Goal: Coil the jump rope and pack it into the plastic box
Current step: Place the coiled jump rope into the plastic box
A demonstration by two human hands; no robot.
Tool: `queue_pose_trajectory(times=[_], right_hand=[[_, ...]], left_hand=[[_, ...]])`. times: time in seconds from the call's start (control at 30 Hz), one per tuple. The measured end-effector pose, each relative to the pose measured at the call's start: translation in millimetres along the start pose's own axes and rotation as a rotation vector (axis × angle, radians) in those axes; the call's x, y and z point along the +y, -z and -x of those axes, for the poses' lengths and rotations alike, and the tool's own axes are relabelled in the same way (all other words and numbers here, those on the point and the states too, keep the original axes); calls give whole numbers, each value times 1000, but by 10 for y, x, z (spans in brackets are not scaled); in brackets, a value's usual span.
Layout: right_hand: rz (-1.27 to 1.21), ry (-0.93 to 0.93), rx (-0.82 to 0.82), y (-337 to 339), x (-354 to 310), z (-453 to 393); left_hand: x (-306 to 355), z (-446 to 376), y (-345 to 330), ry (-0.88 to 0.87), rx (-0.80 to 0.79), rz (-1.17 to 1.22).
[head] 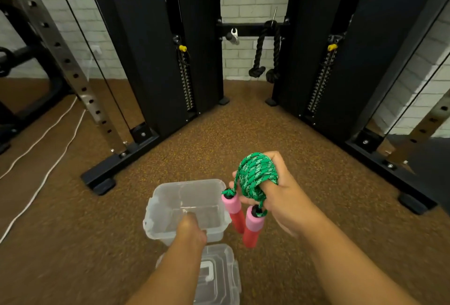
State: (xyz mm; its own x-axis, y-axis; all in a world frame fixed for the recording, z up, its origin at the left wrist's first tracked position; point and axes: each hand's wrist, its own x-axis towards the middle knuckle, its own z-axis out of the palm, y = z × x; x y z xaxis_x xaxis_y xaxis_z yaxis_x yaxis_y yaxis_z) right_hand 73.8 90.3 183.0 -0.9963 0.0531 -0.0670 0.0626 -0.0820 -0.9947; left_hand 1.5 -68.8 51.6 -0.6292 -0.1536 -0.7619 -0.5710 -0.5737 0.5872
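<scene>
Coiling looks done: right hand point(275, 190) is clamped round the green jump rope point(255, 175) bundle, pink handles dangling beside the open plastic box point(170, 207), which the left hand point(191, 229) grips by its near rim, so next it probably just needs lowering in.

Both our forearms rise from the bottom edge of the frame, bare to the wrist. Our left hand point(191, 228) sits low and just left of centre, knuckles toward us, fingers curled over the near rim of the plastic box point(155, 217) and gripping it. Our right hand point(275, 190) is raised right of centre, palm turned leftward, fingers spread inside the coiled jump rope point(255, 175) wound around them, thumb pressed against the coils.
</scene>
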Motion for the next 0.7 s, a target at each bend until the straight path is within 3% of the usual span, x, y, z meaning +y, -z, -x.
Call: queue_pose_trajectory(times=[0.13, 0.2, 0.27, 0.37, 0.47, 0.5, 0.57, 0.63, 0.7], right_hand=[[8, -14, 26, 110, 254, -125], [23, -7, 32, 163, 346, -158], [13, -1, 35, 212, 413, -188], [12, 7, 22, 293, 459, -228], [23, 27, 30, 355, 492, -269], [16, 26, 35, 369, 499, -285], [16, 19, 36, 393, 527, -315], [28, 8, 51, 416, 556, -335], [36, 8, 62, 438, 576, -344]], left_hand=[[-229, -703, 198, 92, 26, 106], [-305, -795, 253, 118, -19, 7], [-344, -818, 250, 85, 52, -149], [-410, -1007, 333, 124, 66, -94], [-432, -1155, 401, -53, 104, -566], [-438, -1185, 441, -100, 107, -586], [-438, -1122, 387, 33, 64, -259], [-459, -1064, 283, 24, -1, -234], [-500, -1045, 184, -30, -100, -393]])
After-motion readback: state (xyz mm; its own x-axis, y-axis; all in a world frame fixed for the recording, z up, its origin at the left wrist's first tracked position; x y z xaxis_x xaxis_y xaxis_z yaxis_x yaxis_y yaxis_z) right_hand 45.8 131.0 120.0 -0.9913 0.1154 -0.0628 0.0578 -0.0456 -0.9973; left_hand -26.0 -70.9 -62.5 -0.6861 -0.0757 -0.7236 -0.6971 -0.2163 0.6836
